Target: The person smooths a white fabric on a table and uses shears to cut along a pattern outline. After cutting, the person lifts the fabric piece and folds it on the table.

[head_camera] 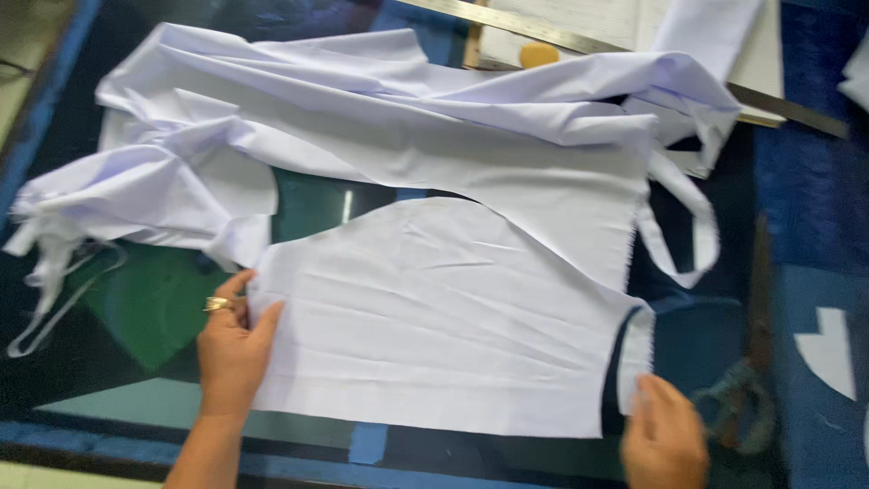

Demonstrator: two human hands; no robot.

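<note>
Flat white cut fabric panel (444, 317) lying spread on the dark glass-topped table (118, 362), centre to lower centre of view. Left hand (231, 349) at about 8 o'clock of the panel, fingers extended and resting on its left edge, a gold ring (217, 304) on one finger — palm down, pressing rather than clasping, nothing enclosed. Right hand (663, 439) at about 4 o'clock, at the panel's lower right corner, fingers curled at the fabric edge; blurred, so cannot tell whether cloth is pinched or merely touched. Larger crumpled white cloth (389, 118) heaped from 9 o'clock round to 1 o'clock, overlapping the panel's upper right edge, with a narrow strip looping down at 3 o'clock. Long metal ruler (579, 41) at 12 o'clock — running diagonally under the cloth. Scissors (747, 398) at 4 o'clock, just beside the right hand.
</note>
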